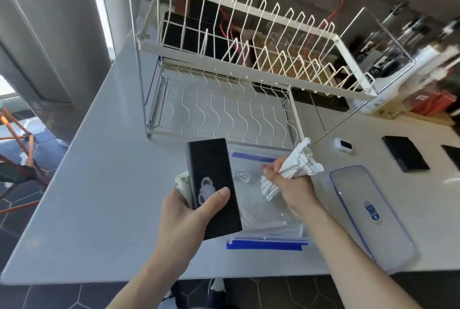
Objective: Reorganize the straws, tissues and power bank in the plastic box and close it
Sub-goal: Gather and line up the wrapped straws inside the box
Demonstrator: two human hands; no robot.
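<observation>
My left hand grips a black power bank with a pale sticker, held over the left side of the clear plastic box. A white tissue pack is tucked behind the power bank in the same hand. My right hand holds a bundle of white paper-wrapped straws above the box. A white cable lies inside the box. The box has blue clips at its near and far ends. Its clear lid lies on the counter to the right.
A two-tier white wire dish rack stands right behind the box. A small white device and black flat items lie at the right. Bottles and jars crowd the back right. The counter's front edge runs close below the box.
</observation>
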